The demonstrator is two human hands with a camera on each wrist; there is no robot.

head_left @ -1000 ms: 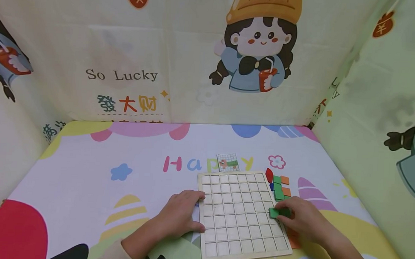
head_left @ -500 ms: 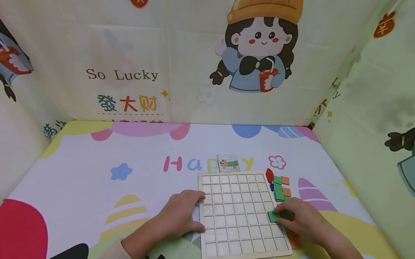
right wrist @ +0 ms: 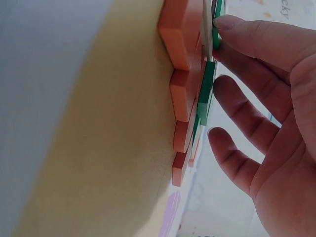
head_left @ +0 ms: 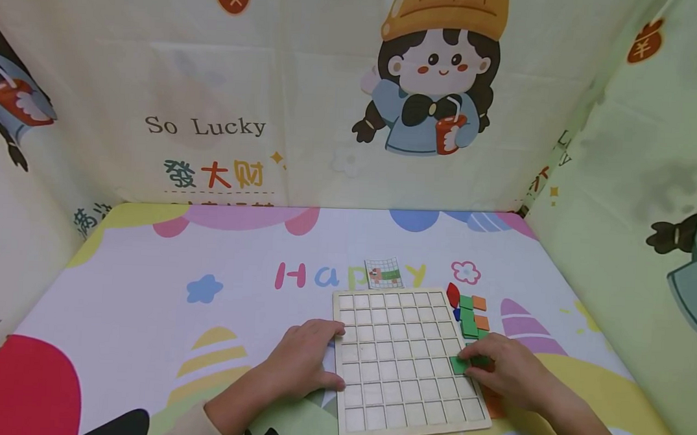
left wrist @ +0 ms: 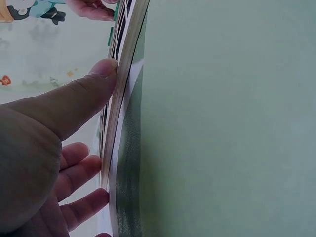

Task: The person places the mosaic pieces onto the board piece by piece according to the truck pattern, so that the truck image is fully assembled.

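Note:
A wooden grid board (head_left: 362, 432) with square cells lies flat in the head view. My left hand (head_left: 301, 357) steadies its left edge, thumb and fingers spread; in the left wrist view the thumb (left wrist: 94, 86) touches the board's side. At the right edge, my right hand (head_left: 514, 371) pinches a green square tile (head_left: 457, 366) between thumb and index finger, over a cell in the rightmost column. The right wrist view has the thumb (right wrist: 256, 37) on that tile, the other fingers loosely bent. Another green tile (right wrist: 205, 96) lies beneath those fingers.
Green tiles (head_left: 468, 326), orange tiles (head_left: 479, 304), a red piece (head_left: 453, 295) and a blue piece lie along the board's upper right side. Orange tiles (right wrist: 180, 94) sit under the right hand. A small printed pattern card (head_left: 384, 273) lies behind the board.
The green tile in my right hand has shifted slightly left and down, and now sits flatter, lined up with a grid cell. My left hand and the board stay in place.

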